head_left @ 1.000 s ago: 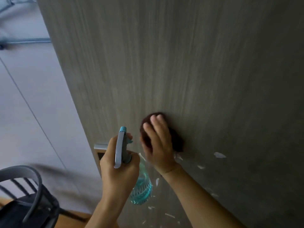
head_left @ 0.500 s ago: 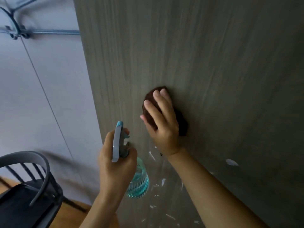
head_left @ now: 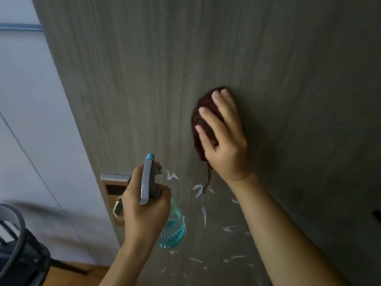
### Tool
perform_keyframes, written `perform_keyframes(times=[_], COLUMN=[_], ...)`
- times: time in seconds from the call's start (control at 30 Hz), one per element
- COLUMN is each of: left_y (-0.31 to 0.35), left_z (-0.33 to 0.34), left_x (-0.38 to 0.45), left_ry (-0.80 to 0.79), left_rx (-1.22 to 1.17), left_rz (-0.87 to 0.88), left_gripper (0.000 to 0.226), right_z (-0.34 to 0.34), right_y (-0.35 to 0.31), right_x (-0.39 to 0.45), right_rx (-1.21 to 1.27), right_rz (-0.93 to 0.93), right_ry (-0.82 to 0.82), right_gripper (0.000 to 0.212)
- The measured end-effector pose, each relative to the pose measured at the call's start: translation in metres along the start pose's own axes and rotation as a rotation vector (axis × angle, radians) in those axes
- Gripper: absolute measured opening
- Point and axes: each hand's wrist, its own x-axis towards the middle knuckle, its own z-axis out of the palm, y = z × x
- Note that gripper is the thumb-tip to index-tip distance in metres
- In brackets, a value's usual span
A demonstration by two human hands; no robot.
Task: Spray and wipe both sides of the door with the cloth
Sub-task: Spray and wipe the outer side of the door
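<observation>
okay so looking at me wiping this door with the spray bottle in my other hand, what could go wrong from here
1. The left hand holds the spray bottle nozzle close to the door with a finger near the trigger, so a stray squirt could hit the lock plate.
2. The right hand presses the brown cloth above the white flecks; those may get missed or smeared.
3. The cloth's dangling loop could drag residue.

Right hand (head_left: pixel 224 141) flat on cloth (head_left: pixel 198 120), cloth against door (head_left: pixel 144 69). Left hand (head_left: pixel 144 205), lower left of it, holds spray bottle (head_left: pixel 171 226) before the door. Door handle (head_left: pixel 118 209) behind left hand, at door's left edge. Chair (head_left: pixel 18 244) at far lower left.
</observation>
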Motion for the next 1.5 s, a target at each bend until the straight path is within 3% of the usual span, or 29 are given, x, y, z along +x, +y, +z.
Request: perform_keyframes(times=[0.2, 0.43, 0.63, 0.83, 1.1, 1.5], left_y=[0.004, 0.027, 0.045, 0.057, 0.063, 0.069], left_z=[0.028, 0.070, 0.107, 0.131, 0.163, 0.177], left_x=[-0.007, -0.009, -0.023, -0.045, -0.064, -0.059], left_ry=[-0.106, -0.269, -0.282, -0.226, -0.174, -0.307], left_rx=[-0.016, -0.036, -0.054, -0.030, 0.086, 0.090], left_rz=[0.032, 0.083, 0.087, 0.055, 0.006, 0.013], left_gripper=[0.053, 0.048, 0.050, 0.051, 0.052, 0.048], right_z=[-0.070, -0.126, -0.158, -0.183, -0.162, -0.155], right_y=[0.053, 0.091, 0.121, 0.146, 0.140, 0.135], right_x=[-0.034, -0.067, -0.098, -0.129, -0.149, -0.142], right_rx=[-0.340, -0.476, -0.432, -0.422, -0.178, -0.130], right_rz=[0.081, 0.142, 0.227, 0.192, 0.356, 0.401], right_ry=[0.076, 0.038, 0.085, 0.071, 0.048, 0.059], right_gripper=[0.031, 0.031, 0.032, 0.038, 0.053, 0.051])
